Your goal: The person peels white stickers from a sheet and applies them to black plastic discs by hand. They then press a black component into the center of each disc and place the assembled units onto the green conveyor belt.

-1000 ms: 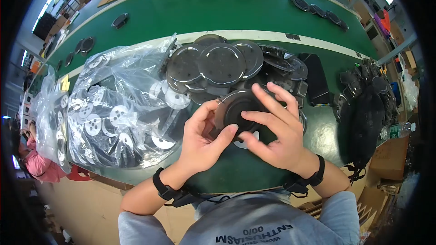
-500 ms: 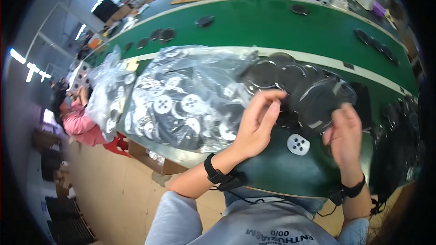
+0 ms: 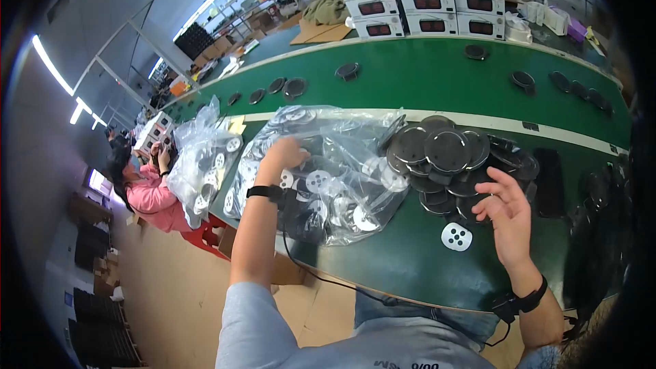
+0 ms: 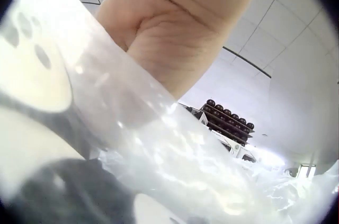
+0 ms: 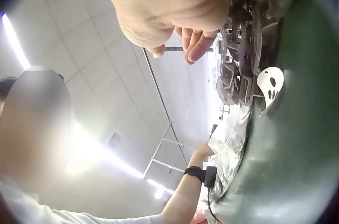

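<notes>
My left hand (image 3: pixel 283 154) is at the clear plastic bag (image 3: pixel 355 130), which holds many white discs with holes and dark pieces. In the left wrist view, bag film covers part of that hand (image 4: pixel 175 49) and its fingers are hidden. My right hand (image 3: pixel 507 219) hangs loosely curled and holds nothing, just right of a pile of black round covers (image 3: pixel 447 150). In the right wrist view its fingers (image 5: pixel 197 49) bend beside the stacked covers (image 5: pixel 238 70). One white disc with holes (image 3: pixel 456 237) lies on the green table in front of the pile.
A second plastic bag (image 3: pixel 198 164) of discs stands at the left, near a seated person in pink (image 3: pixel 154 195). A dark flat case (image 3: pixel 549 181) and a black bag (image 3: pixel 594 246) lie at the right. Several round covers rest on the green belt (image 3: pixel 410 68) behind.
One second ago both hands held a black round cover; it has since been let go at the pile. My left hand has moved left to the bag, and the head view has swung left.
</notes>
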`<state>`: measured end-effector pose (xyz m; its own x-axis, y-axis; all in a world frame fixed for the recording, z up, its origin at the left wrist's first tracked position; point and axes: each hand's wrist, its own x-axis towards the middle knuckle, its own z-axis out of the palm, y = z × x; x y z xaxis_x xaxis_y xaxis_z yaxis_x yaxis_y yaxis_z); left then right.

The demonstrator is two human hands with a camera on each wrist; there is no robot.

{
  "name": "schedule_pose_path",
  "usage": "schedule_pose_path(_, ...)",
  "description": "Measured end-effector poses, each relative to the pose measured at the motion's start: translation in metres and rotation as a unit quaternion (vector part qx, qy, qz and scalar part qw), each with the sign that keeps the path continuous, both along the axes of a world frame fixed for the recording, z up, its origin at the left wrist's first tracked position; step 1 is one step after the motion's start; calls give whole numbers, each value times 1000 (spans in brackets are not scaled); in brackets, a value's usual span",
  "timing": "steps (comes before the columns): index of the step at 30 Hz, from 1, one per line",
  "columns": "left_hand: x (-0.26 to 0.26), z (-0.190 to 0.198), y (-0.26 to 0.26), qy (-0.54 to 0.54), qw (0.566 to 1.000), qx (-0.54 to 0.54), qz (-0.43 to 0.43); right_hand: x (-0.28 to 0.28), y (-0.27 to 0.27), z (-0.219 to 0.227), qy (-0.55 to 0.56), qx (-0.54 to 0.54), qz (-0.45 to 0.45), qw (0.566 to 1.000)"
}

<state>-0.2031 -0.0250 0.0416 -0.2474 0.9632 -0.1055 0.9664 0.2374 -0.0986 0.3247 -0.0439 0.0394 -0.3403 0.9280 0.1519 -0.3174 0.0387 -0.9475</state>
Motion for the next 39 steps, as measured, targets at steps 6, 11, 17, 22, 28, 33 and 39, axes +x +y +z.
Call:
schedule_pose_path(6, 20, 30, -11, -75, 988, 136, 8, -3, -5, 1, 6, -20, 28, 999)
schedule_pose_path(11, 62, 68, -22, -193, 941, 279, -13, -3, -7, 4, 17, -30, 36, 999)
schedule_pose_path(17, 210, 60, -24, -645, 714, 261, -78, -5, -11, 1, -97, 179, -21, 979)
schedule_pose_path(22, 320, 9, -38, -794, 589, 115, -100, -4, -11, 3, -169, 287, -109, 937)
schedule_pose_path(28, 322, -23, -42, -880, 461, 58, -98, -5, -8, -1, -201, 288, -144, 925)
schedule_pose_path(33, 326, -31, -43, -855, 493, 84, -139, -4, -6, -7, -204, 291, -162, 921)
schedule_pose_path(39, 326, -40, -44, -839, 519, 96, -132, -4, -6, -8, -204, 266, -149, 930)
